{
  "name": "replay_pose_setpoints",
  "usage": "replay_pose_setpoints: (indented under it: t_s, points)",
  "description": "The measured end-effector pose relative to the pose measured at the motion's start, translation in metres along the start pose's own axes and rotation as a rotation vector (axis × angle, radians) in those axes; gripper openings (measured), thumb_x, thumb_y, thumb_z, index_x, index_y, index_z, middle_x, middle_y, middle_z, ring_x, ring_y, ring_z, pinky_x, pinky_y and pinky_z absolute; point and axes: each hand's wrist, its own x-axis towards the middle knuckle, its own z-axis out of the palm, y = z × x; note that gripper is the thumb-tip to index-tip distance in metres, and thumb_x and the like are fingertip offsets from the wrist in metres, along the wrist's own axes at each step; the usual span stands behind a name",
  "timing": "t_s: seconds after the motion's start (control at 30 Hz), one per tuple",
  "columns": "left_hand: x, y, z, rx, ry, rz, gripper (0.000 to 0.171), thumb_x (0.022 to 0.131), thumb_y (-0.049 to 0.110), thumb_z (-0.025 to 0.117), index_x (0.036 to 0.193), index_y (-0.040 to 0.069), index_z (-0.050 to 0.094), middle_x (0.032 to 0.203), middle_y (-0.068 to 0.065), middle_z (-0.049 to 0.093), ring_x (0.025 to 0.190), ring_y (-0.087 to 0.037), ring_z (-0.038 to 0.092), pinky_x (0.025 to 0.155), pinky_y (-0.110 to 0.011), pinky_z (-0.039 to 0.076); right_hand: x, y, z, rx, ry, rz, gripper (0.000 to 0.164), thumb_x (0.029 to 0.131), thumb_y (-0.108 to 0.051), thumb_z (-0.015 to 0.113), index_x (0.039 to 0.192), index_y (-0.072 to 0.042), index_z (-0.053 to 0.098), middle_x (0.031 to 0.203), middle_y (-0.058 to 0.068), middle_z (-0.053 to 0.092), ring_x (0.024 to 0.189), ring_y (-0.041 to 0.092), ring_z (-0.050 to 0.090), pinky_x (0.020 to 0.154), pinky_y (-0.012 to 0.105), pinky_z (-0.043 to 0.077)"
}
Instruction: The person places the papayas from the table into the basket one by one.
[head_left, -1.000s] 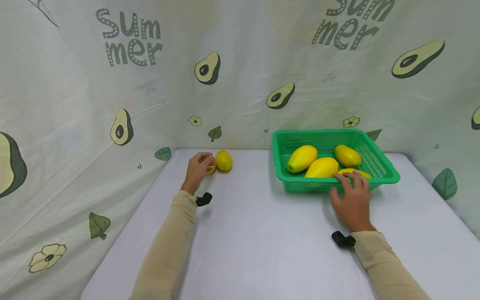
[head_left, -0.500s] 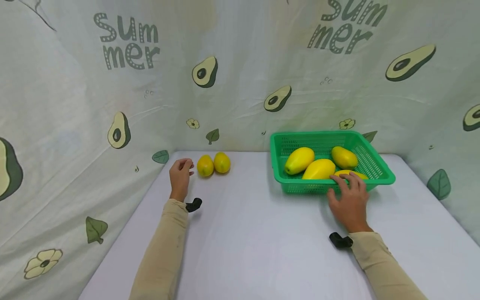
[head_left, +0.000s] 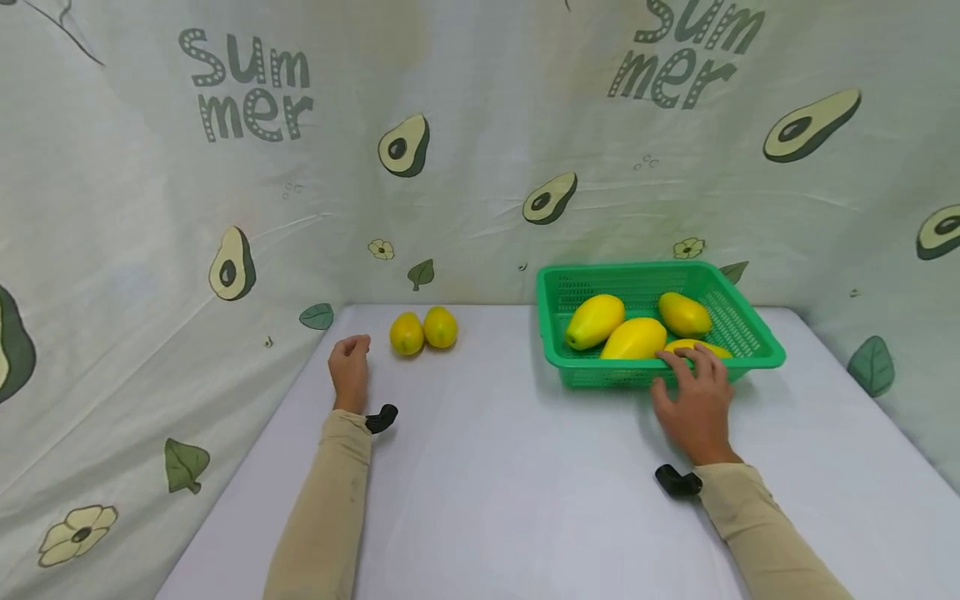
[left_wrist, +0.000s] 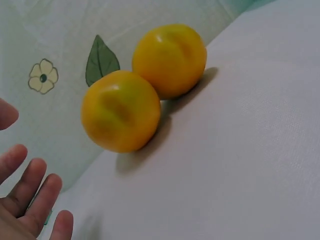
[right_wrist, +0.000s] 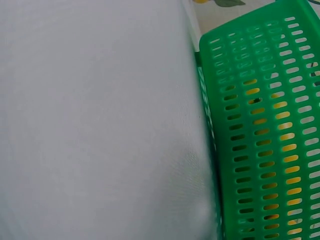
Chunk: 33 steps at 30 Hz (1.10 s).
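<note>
My left hand [head_left: 349, 371] is at the left of the table in the head view, holding nothing. In the left wrist view its fingers [left_wrist: 44, 199] are spread and loosely bent, apart from two rounded yellow fruits. The nearer fruit [left_wrist: 121, 111] touches the farther one [left_wrist: 170, 61]; both have a greenish tint. My right hand [head_left: 697, 404] grips the front rim of a green plastic basket [head_left: 558, 364], fingers over the rim and thumb at the outer front wall. Several longer yellow fruits [head_left: 634, 338] lie inside. The right wrist view shows the slotted basket wall but not the hand.
A white cloth covers the table [head_left: 495, 483]. Behind it and at the sides hangs a pale curtain [head_left: 465, 100] printed with avocados, leaves and lettering. A black wrist camera [head_left: 678, 481] sits by the right cuff, another [head_left: 382, 418] by the left.
My left hand has let go of the left yellow fruit and drawn back left and nearer. Both fruits stay side by side. The right hand keeps its place at the basket rim.
</note>
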Motion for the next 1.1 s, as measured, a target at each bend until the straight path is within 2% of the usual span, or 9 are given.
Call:
replay_pose_setpoints:
  t_s: [0.27, 0.37, 0.6, 0.73, 0.83, 1.1]
  points:
    - [-0.001, -0.005, 0.001, -0.071, -0.028, -0.148, 0.047, 0.099, 0.037, 0.061, 0.131, 0.003, 0.054, 0.124, -0.009, 0.053, 0.118, -0.026, 0.048, 0.102, -0.033, 0.041, 0.001, -0.002, 0.001, -0.003, -0.015, -0.006, 0.035, 0.086, -0.009, 0.064, 0.121, -0.005, 0.066, 0.126, 0.023, 0.052, 0.136, 0.045, 0.032, 0.082, 0.071, 0.032]
    - [-0.002, -0.003, 0.006, -0.106, -0.022, -0.176, 0.047, 0.099, 0.034, 0.062, 0.132, 0.002, 0.053, 0.128, -0.01, 0.052, 0.122, -0.029, 0.047, 0.104, -0.032, 0.041, 0.002, -0.003, 0.0, -0.003, -0.019, 0.0, 0.036, 0.086, -0.008, 0.064, 0.121, -0.004, 0.066, 0.126, 0.023, 0.051, 0.136, 0.045, 0.032, 0.082, 0.07, 0.032]
    - [-0.005, -0.003, 0.012, -0.073, -0.088, -0.168, 0.063, 0.096, 0.048, 0.063, 0.139, 0.005, 0.046, 0.139, -0.01, 0.046, 0.127, -0.026, 0.044, 0.11, -0.033, 0.036, 0.001, -0.001, -0.001, -0.001, 0.0, -0.004, 0.036, 0.085, -0.008, 0.065, 0.121, -0.003, 0.066, 0.124, 0.024, 0.052, 0.136, 0.045, 0.033, 0.081, 0.069, 0.033]
    - [-0.002, -0.009, 0.019, -0.041, -0.131, -0.136, 0.07, 0.095, 0.048, 0.065, 0.148, 0.01, 0.04, 0.142, -0.012, 0.041, 0.127, -0.026, 0.042, 0.111, -0.038, 0.033, 0.002, -0.001, -0.002, -0.006, 0.001, -0.005, 0.036, 0.085, -0.009, 0.064, 0.121, -0.003, 0.066, 0.125, 0.024, 0.052, 0.136, 0.045, 0.033, 0.081, 0.069, 0.032]
    - [0.0, -0.012, 0.024, -0.014, -0.16, -0.11, 0.071, 0.095, 0.046, 0.065, 0.152, 0.015, 0.037, 0.144, -0.014, 0.04, 0.128, -0.028, 0.041, 0.111, -0.041, 0.032, 0.003, -0.002, -0.003, -0.006, 0.0, -0.004, 0.036, 0.085, -0.008, 0.064, 0.121, -0.003, 0.066, 0.125, 0.024, 0.052, 0.136, 0.045, 0.032, 0.081, 0.07, 0.032]
    - [0.0, -0.017, 0.03, 0.031, -0.221, -0.115, 0.07, 0.095, 0.049, 0.064, 0.154, 0.021, 0.037, 0.151, -0.012, 0.036, 0.135, -0.026, 0.038, 0.114, -0.041, 0.033, 0.002, -0.002, -0.001, -0.014, -0.015, 0.002, 0.036, 0.085, -0.009, 0.064, 0.12, -0.004, 0.066, 0.125, 0.023, 0.052, 0.136, 0.045, 0.033, 0.083, 0.071, 0.032]
